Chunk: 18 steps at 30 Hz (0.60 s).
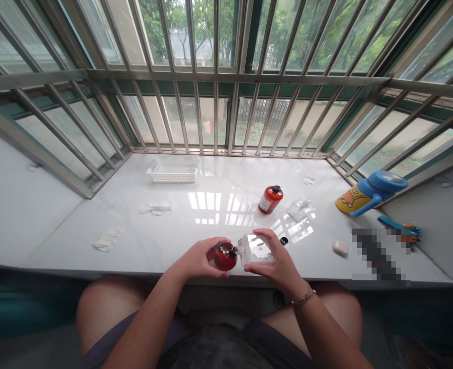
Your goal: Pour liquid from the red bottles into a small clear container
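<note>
My left hand [203,258] is wrapped round a red bottle [226,256], which is tilted over with its neck pointing right. In my right hand [278,261] lies a clear square bottle [257,248], also on its side, its neck facing left. The two mouths meet or nearly meet; I cannot tell whether they touch. Any liquid passing between them is too small to make out. Just right of my right hand's fingers a small black cap [283,240] rests on the white sill. Farther back stands a second red bottle [270,200] with a black top and a pale label.
A white perforated basket [173,177] sits at the back left. Crumpled white tissues [106,240] and a clear plastic wrapper [300,209] lie about. On the right are a blue and yellow flask [370,193], a white earbud case [340,248] and blue-orange pliers [401,229]. Metal bars [234,78] edge the sill.
</note>
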{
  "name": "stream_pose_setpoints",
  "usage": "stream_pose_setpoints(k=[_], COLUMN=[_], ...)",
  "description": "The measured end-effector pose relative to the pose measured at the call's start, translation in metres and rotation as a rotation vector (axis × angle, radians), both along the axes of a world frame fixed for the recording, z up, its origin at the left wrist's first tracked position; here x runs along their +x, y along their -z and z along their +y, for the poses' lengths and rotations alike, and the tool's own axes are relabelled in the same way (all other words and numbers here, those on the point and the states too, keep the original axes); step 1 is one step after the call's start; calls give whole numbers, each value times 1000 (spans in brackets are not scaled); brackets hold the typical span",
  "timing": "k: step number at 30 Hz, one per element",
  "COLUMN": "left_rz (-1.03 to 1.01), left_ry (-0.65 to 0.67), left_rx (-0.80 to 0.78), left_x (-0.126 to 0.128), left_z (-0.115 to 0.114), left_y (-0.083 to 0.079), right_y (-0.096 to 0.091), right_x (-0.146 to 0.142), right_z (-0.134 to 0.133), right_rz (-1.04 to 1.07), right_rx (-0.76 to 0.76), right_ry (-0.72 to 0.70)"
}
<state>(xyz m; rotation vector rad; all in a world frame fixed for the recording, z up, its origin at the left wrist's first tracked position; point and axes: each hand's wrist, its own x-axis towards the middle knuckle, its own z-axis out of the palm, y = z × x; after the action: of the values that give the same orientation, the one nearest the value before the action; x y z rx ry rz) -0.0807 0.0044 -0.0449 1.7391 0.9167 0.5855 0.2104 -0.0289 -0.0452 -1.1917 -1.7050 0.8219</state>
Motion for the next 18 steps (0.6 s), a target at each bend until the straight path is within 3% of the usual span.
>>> stream_pose_setpoints(k=[18], left_rz=[-11], left_ry=[-2], left_rx=[3], left_x=[0], left_z=[0], left_y=[2], right_y=[-2], right_x=[-3], right_z=[0], right_rz=[-1], right_rx=[36], right_ry=[-1])
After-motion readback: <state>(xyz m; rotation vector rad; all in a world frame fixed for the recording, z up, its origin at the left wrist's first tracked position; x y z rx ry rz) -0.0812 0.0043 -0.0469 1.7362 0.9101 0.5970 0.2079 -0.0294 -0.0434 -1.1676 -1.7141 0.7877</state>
